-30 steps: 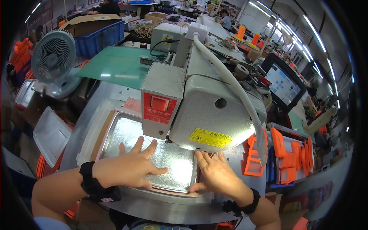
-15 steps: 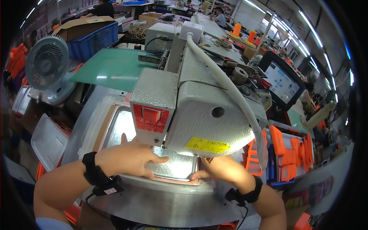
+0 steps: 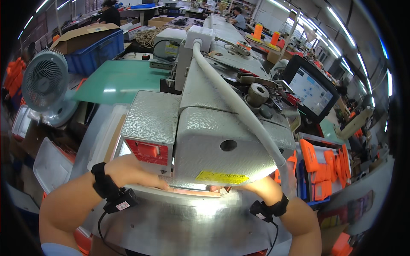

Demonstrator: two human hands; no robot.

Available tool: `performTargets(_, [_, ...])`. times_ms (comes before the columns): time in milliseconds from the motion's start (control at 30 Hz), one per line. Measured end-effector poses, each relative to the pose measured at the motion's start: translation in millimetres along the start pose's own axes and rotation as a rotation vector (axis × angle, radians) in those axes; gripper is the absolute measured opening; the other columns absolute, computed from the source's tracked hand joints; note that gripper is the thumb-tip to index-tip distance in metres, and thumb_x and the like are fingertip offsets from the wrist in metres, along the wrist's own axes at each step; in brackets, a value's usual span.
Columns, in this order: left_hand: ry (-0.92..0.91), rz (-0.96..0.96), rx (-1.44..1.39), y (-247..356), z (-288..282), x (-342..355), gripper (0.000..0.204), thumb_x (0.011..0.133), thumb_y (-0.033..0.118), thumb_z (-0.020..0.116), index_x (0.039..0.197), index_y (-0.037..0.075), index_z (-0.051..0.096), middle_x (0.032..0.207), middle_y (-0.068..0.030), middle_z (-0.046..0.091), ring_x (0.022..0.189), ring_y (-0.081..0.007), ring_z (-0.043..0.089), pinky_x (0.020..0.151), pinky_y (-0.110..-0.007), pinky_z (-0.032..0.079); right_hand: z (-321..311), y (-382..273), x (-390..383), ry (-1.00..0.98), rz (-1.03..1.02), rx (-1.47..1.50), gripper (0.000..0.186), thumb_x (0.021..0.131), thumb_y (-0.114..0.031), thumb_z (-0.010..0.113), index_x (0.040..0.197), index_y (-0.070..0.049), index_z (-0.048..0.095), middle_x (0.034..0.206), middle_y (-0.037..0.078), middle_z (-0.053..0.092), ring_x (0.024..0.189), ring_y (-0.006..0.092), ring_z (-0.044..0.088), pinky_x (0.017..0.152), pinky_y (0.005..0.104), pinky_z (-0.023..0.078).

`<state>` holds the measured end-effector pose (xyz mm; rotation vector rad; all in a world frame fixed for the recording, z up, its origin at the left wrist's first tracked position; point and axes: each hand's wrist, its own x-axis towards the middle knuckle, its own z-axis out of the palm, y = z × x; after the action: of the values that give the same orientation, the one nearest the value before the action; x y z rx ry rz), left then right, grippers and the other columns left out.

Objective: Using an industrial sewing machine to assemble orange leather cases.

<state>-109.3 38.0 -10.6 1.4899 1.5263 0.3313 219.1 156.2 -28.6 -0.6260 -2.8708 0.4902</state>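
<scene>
A large grey industrial sewing machine head [image 3: 226, 145] fills the middle, its lamp lighting the metal work plate [image 3: 183, 222]. Below it shows the near edge of a flat frame with a pinkish border [image 3: 194, 193]; the machine head hides most of the silvery sheet inside. My left hand [image 3: 136, 173] lies over the frame's left part, thumb stretched along the near edge, other fingers hidden behind the box with the red switch [image 3: 147, 151]. At the frame's near right corner is my right hand [image 3: 258, 187]; a fingertip shows there and the machine covers its other fingers.
A grey fan [image 3: 45, 83] and clear plastic lids [image 3: 51, 164] stand left. Beyond the machine lies a green board [image 3: 124, 81]; a blue crate [image 3: 96, 51] sits behind it. Right are a touchscreen [image 3: 309, 89] and a tray holding orange pieces [image 3: 324, 170]. Other people work far back.
The view has shifted, and the machine head now appears lower and further left, covering most of the silvery sheet and my left fingers. Both hands remain by the frame's near side.
</scene>
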Motion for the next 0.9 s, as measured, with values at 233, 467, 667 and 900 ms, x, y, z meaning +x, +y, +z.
performTargets(233, [0.065, -0.041, -0.184, -7, 18, 10, 0.07, 0.066, 0.051, 0.087, 0.113, 0.002, 0.069, 0.116, -0.0106, 0.069, 0.106, -0.0178, 0.063, 0.091, -0.03, 0.047, -49, -46, 18, 0.087, 0.307, 0.736, 0.064, 0.083, 0.006, 0.058, 0.144, -0.01, 0.046, 0.127, 0.019, 0.058, 0.115, 0.0347, 0.056, 0.101, 0.0391, 0.043])
performTargets(467, [0.06, 0.063, -0.166, 19, 23, 13, 0.079, 0.073, 0.05, 0.084, 0.131, 0.002, 0.058, 0.131, -0.0137, 0.062, 0.121, -0.0265, 0.057, 0.104, -0.034, 0.043, -55, -29, 16, 0.035, -0.06, 0.189, 0.058, 0.077, -0.008, 0.065, 0.134, -0.009, 0.055, 0.12, 0.015, 0.06, 0.116, 0.0336, 0.052, 0.112, 0.0516, 0.027])
performTargets(667, [-0.151, -0.044, -0.246, 26, 34, 28, 0.081, 0.079, 0.056, 0.076, 0.138, 0.006, 0.053, 0.14, -0.0138, 0.055, 0.129, -0.0268, 0.051, 0.111, -0.034, 0.037, -46, -14, 8, -0.098, 0.072, 0.082, 0.053, 0.077, -0.009, 0.066, 0.13, -0.012, 0.059, 0.095, 0.012, 0.068, 0.118, 0.0345, 0.049, 0.115, 0.0534, 0.018])
performTargets(900, [-0.139, 0.105, -0.066, 3, 45, 37, 0.077, 0.086, 0.053, 0.069, 0.139, 0.0, 0.05, 0.139, -0.0182, 0.056, 0.128, -0.0304, 0.052, 0.109, -0.035, 0.038, -64, -33, 18, -0.288, 0.275, 0.093, 0.068, 0.078, -0.031, 0.075, 0.138, -0.011, 0.05, 0.112, 0.014, 0.065, 0.124, 0.0355, 0.048, 0.114, 0.0572, 0.014])
